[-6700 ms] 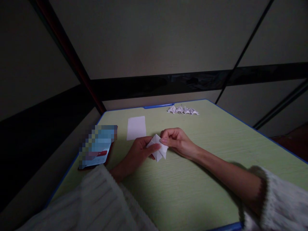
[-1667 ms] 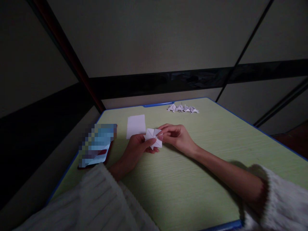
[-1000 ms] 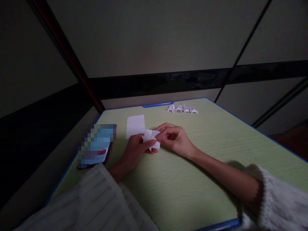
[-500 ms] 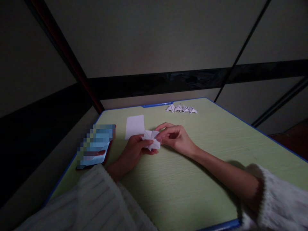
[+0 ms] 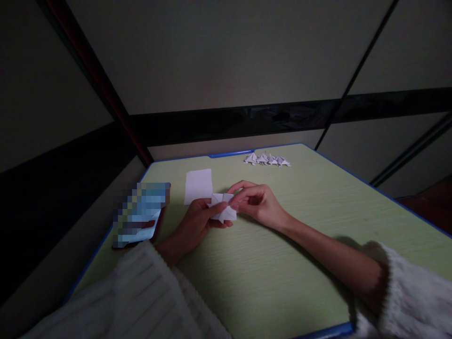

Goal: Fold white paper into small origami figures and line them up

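Note:
A small folded piece of white paper (image 5: 228, 214), creased and with pointed flaps, is held just above the table between both hands. My left hand (image 5: 197, 219) pinches its left side, thumb on top and fingers beneath. From the right, my right hand (image 5: 257, 202) grips its upper right part with thumb and forefinger. The fingertips cover part of the folds. Behind my left hand a flat white paper square (image 5: 198, 184) lies on the table.
The pale green table (image 5: 300, 273) has a blue edge. Several small folded paper figures (image 5: 266, 160) stand in a row near its far edge. A phone (image 5: 144, 216), partly blurred out, lies at the left. Cabinet panels (image 5: 226, 56) rise behind.
The folded paper has shifted slightly down and turned a little in my fingers. My left thumb and right fingertips now lie closer together on it.

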`<state>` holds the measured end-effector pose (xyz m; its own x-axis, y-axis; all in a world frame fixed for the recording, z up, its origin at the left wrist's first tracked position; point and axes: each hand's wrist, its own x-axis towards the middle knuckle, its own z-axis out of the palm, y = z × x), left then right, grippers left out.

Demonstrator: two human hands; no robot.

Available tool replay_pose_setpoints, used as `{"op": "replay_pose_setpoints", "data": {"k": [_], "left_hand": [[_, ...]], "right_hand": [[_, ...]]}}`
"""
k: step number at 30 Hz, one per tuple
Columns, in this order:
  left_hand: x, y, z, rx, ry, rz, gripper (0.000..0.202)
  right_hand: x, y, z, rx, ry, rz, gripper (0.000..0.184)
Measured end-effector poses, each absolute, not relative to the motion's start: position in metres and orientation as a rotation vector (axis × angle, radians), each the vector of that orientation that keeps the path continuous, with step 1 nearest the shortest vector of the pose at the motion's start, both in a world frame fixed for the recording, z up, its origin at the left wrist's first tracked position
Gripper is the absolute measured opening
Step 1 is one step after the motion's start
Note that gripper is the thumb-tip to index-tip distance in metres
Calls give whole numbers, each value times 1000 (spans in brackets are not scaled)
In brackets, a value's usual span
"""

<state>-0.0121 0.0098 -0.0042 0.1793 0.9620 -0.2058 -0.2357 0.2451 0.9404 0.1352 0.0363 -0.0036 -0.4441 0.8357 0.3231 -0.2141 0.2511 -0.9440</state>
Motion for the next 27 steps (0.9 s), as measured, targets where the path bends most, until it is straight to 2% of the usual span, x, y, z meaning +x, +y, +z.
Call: {"op": "replay_pose_setpoints", "data": {"k": [3, 8, 13, 27], "left_hand": [[-11, 11, -4, 944, 1051, 1078, 11], [-13, 13, -8, 1017, 1086, 1132, 14], [-13, 11, -9, 1125, 1126, 1122, 15], [-12, 10, -9, 1053, 1107, 1149, 19]], "right_hand": [[134, 36, -4, -628, -1541, 1382, 4], [132, 36, -4, -702, -1483, 1417, 17], [133, 36, -2, -812, -1595, 1317, 16], [137, 37, 0, -762, -1701, 1287, 13]]}}
